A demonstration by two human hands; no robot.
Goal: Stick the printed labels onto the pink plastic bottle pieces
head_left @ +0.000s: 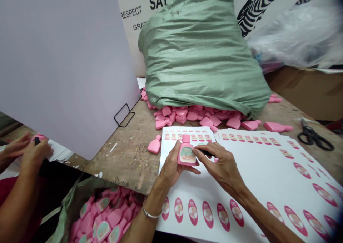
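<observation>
A small pink toy bottle (186, 138) stands upright in my left hand (170, 164), with its front turned towards me. On that front sits a label (187, 155) with a green upper part. My right hand (226, 164) is closed around a slim black tool (207, 152), whose tip is hidden by the fingers. The right thumb and fingertips touch the label's right edge or lie very close to it. Below both hands lie white sticker sheets (249, 161) printed with pink ovals and small labels.
Pink bottles spill from a big green sack (203, 57); one loose bottle (154, 145) lies left of the sheets. Scissors (314, 136) rest at right. Labelled bottles fill a lower bag (107, 214). A pale panel (66, 57) separates a co-worker's hands (34, 150) at left.
</observation>
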